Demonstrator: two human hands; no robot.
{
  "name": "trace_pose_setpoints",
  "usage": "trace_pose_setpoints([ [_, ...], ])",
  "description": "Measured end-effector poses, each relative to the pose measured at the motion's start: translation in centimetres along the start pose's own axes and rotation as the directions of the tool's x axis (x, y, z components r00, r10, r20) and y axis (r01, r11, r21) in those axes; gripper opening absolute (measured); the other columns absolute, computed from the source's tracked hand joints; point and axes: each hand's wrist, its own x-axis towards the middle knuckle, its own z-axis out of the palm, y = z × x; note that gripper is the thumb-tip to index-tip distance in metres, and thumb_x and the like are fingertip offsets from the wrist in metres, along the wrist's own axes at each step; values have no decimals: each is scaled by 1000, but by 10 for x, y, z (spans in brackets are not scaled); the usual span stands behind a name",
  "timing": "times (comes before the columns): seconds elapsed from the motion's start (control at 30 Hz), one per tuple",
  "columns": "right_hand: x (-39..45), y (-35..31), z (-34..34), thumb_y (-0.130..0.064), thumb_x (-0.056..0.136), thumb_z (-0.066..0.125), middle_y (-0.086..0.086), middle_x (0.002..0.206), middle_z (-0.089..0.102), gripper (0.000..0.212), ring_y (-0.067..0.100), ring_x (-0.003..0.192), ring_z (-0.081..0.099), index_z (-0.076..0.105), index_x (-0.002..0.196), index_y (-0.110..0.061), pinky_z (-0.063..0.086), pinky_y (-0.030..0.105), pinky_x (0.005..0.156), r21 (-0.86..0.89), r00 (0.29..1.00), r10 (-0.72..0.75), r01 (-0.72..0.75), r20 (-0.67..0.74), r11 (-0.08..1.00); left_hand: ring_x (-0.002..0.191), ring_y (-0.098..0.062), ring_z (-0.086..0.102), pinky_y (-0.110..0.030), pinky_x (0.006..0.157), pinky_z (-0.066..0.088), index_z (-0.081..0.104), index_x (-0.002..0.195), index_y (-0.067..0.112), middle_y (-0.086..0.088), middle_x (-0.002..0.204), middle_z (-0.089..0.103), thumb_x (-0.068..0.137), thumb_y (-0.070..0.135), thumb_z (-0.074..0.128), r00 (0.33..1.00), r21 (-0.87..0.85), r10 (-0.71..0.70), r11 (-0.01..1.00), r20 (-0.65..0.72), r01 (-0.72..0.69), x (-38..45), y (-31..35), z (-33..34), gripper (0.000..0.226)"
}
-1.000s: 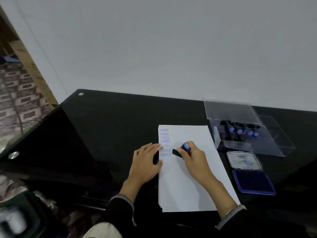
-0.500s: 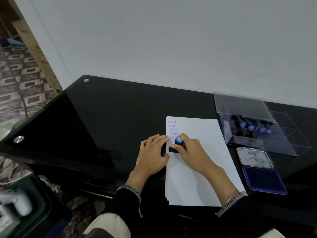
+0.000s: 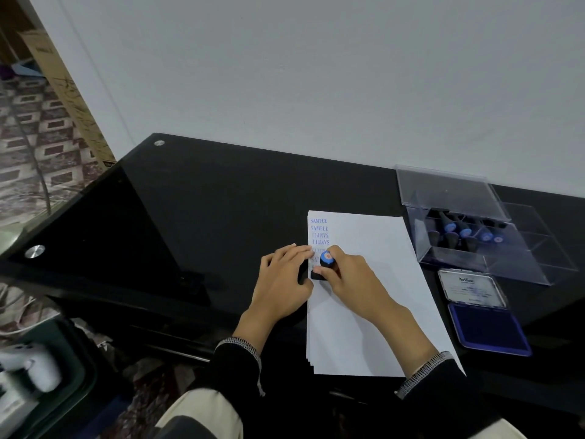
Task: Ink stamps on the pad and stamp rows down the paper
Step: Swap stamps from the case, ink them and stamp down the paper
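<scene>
The paper (image 3: 364, 296) was white, with a column of blue SAMPLE prints down its left edge. The stamp (image 3: 326, 264) was black with a bright blue cap bearing a small reddish mark, too blurred to read. The table (image 3: 221, 217) was glossy black. The ink pad (image 3: 487, 327) was deep blue, its open lid (image 3: 468, 288) white with dark lettering. The box (image 3: 474, 229) was clear plastic, holding black stamps with blue caps. Both sleeves (image 3: 427, 369) were black with grey-and-white flecked cuffs. The wall (image 3: 316, 74) was pale grey. The floor (image 3: 31, 137) carried a brown and cream block pattern.
</scene>
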Motion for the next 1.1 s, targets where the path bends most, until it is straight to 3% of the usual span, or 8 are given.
trace_pose_setpoints([
  [0.13,-1,1,3,-37,94,54,2,111,65,32,11,69,55,49,116,-16,39,9,59,-43,1000,-12,11,-17,999,136,-3,27,-21,104,12,50,135,27,15,141,46,84,24,56,1000,-4,-3,1000,4,3,0,-1,1,51],
  [0.37,-4,0,9,-34,93,56,0,115,63,28,6,67,55,48,112,-17,42,7,57,40,999,0,1,-36,999,135,1,30,-17,107,9,55,131,29,16,138,50,90,18,52,998,-68,-53,996,-26,51,1,-3,3,43],
  [0.57,0,-1,7,-29,92,58,4,114,63,18,7,67,57,44,99,-22,43,4,59,118,999,-8,13,-38,993,144,-6,16,-33,119,-4,60,127,30,12,143,45,94,7,41,994,-68,-104,993,-44,101,2,-3,4,45],
  [0.8,-5,-2,11,-28,92,59,5,109,64,17,5,68,56,45,98,-19,42,3,60,153,997,-14,24,-70,988,145,-9,16,-31,119,-2,61,125,32,8,145,45,91,1,42,991,-83,-123,990,-55,118,2,-2,2,49],
  [1.1,2,0,9,-27,92,59,5,117,62,26,6,70,57,52,110,-10,42,1,62,189,999,22,-15,-34,982,144,-9,19,-33,120,1,60,126,32,8,145,45,92,2,44,991,-46,-123,992,-59,120,3,-3,4,48],
])
